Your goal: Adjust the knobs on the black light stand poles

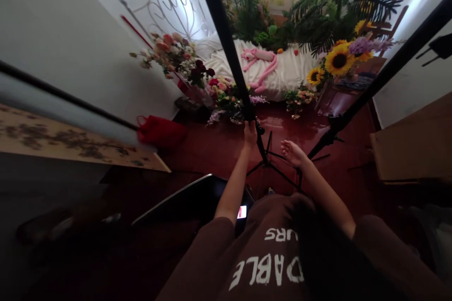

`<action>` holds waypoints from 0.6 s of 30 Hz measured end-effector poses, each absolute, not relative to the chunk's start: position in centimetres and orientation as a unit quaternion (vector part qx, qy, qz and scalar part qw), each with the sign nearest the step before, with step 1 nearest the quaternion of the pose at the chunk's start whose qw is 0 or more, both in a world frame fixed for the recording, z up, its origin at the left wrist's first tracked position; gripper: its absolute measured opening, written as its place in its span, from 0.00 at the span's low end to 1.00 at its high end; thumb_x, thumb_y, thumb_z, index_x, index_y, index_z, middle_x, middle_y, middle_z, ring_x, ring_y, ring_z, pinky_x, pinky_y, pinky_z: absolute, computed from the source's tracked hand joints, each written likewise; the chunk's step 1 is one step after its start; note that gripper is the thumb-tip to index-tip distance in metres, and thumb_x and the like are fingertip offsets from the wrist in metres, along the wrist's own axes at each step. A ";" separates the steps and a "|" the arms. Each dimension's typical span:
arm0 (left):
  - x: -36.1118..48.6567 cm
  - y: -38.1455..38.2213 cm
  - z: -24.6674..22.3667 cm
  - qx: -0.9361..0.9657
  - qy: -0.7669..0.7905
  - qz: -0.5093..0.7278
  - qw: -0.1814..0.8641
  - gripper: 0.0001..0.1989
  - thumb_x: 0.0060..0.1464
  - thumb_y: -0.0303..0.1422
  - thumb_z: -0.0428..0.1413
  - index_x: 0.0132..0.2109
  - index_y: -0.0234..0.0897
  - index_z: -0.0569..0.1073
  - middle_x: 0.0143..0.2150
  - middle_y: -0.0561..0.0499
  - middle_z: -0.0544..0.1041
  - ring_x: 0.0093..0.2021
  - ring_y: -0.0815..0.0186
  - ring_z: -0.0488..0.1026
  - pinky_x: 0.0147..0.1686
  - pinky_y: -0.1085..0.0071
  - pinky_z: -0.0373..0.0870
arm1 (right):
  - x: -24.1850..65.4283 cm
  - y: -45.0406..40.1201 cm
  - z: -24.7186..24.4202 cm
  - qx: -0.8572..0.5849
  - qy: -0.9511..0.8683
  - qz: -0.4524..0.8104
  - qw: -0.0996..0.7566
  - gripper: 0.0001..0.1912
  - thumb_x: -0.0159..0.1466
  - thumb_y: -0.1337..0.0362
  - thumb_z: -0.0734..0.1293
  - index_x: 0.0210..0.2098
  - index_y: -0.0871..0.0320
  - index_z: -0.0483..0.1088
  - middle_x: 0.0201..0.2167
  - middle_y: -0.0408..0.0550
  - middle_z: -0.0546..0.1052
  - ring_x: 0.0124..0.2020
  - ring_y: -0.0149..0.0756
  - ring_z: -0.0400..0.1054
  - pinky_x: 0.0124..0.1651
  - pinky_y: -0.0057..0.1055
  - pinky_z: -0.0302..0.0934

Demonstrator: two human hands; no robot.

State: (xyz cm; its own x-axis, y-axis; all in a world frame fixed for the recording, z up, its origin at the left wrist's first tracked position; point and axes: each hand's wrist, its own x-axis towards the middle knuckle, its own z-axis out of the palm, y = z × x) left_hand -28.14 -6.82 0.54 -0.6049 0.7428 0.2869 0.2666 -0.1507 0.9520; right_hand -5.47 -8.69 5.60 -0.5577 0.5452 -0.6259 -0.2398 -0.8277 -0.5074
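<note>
My left hand (pixel 250 134) is wrapped round the black pole of a light stand (pixel 231 47), just beside a knob. The stand's legs spread on the floor in front of me. My right hand (pixel 292 152) is between this pole and a second black stand (pixel 339 124) on the right. Its palm is turned up, the fingers loosely bent and apart, with nothing in them.
A bed with white cloth (pixel 282 73) and a pink plush toy (pixel 262 59) lies ahead. Flower bunches (pixel 226 96) and sunflowers (pixel 339 59) flank it. A red bag (pixel 160 131), a painted panel (pixel 81 141) and a dark flat panel (pixel 187 197) stand left; a cardboard box (pixel 413 143) is right.
</note>
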 end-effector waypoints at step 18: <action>-28.6 -6.5 -0.1 0.373 0.650 0.633 0.191 0.23 0.61 0.54 0.49 0.41 0.37 0.71 0.36 0.47 0.77 0.35 0.66 0.74 0.41 0.69 0.71 | -15.5 -6.6 6.4 -0.155 -0.011 0.977 0.148 0.20 0.69 0.58 0.62 0.23 0.55 0.56 0.14 0.32 0.60 0.12 0.20 0.48 0.12 0.14 0.47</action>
